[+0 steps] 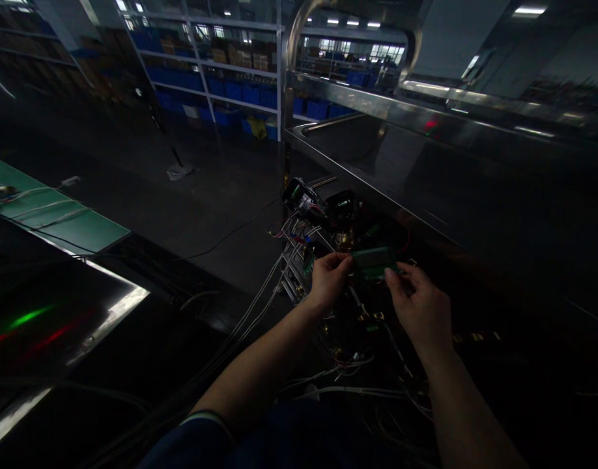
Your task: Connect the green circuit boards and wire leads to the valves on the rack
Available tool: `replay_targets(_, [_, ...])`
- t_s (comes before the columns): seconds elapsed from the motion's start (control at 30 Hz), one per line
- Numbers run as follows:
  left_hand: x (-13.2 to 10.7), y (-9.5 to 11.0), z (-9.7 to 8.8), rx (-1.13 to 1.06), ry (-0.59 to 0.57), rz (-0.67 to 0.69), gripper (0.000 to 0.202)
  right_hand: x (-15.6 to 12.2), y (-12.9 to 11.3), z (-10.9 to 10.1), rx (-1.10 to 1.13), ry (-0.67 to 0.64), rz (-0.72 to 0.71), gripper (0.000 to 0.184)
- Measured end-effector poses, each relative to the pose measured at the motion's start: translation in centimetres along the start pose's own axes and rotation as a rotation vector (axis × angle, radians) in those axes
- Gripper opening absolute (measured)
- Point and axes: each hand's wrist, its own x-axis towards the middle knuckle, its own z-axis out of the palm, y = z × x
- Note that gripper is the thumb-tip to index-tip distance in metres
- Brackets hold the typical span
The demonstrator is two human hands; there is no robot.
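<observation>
Just right of the frame's centre, a small green board point(374, 262) is held between both hands above a tangle of wires point(284, 273). The left hand point(328, 277) pinches the board's left edge with narrow, curled fingers. The right hand point(419, 306) grips its right edge with thumb and fingertips. A shiny steel shelf point(426, 150) runs across the upper right. A green mat point(79, 228) lies at the left, and shelves point(221, 71) with blue bins point(240, 91) fill the upper left.
</observation>
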Motion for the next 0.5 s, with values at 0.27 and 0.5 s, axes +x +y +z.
replay_targets(0.27, [-0.4, -1.4, -1.7, -0.067, -0.029, -0.069, 0.029, 0.1, -0.1, 0.0, -0.067, -0.015, -0.096, 0.049])
replay_targets(0.5, [-0.2, -4.2, -4.9, -0.175, -0.087, -0.215, 0.022, 1.3, -2.7, 1.1, -0.179, 0.225, -0.425, 0.037])
